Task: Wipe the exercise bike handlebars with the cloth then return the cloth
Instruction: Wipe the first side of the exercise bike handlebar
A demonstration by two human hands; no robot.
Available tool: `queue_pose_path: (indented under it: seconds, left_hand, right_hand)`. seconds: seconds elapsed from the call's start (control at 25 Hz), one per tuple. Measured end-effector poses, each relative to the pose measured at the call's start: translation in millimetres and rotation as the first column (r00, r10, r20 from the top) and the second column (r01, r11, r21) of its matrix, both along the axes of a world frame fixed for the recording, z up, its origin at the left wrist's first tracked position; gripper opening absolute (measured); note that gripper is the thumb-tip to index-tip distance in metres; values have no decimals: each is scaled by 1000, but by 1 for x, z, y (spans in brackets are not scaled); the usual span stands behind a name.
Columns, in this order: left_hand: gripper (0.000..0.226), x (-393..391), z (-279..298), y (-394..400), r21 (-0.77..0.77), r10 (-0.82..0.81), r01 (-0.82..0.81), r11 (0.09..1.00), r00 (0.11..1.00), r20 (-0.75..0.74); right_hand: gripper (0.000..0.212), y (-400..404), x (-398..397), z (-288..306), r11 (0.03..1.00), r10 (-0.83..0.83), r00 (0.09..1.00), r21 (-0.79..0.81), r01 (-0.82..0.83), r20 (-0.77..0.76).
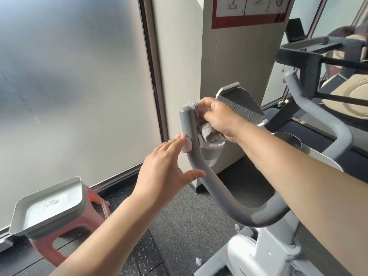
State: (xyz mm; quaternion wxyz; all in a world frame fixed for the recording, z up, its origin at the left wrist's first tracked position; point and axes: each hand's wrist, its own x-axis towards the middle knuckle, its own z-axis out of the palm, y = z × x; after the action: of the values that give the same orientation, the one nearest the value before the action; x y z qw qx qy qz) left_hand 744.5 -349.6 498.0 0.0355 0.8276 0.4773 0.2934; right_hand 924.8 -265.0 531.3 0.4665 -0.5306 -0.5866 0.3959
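The exercise bike's grey handlebar (217,188) curves up from the white stem to a left tip near the pillar. My right hand (221,120) grips a grey cloth (201,126) and holds it against the inner side of that left tip. My left hand (167,166) is spread with straight fingers beside the bar, fingertips touching a small white clamp (187,144) on it. The right branch of the handlebar (326,118) rises at the right, untouched.
A grey tray (49,206) sits on a pink plastic stool (87,216) at lower left by the frosted window. A tablet holder (241,104) and cup holder (213,150) sit between the bars. A pillar stands behind; a treadmill (318,56) is at right.
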Motion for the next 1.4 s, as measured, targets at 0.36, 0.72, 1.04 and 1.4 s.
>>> queue_pose_path:
  seconds: [0.36,0.72,1.04,1.4]
  left_hand:
    - [81,9,-2,-6,27,14,-14,1000,1000,-3]
    - [69,20,-4,-10,0,118,-119,993,992,41]
    - [70,30,-6,-16,-52,193,-189,981,978,84]
    - [63,37,-9,-18,-63,252,-247,967,962,102]
  right_hand:
    - [24,12,-5,17,992,123,987,10,-123,-108]
    - [19,6,5,27,974,202,979,102,-204,29]
    - [30,-18,34,16,971,-95,967,236,37,238]
    - [14,-36,37,-4,987,58,923,115,-109,381]
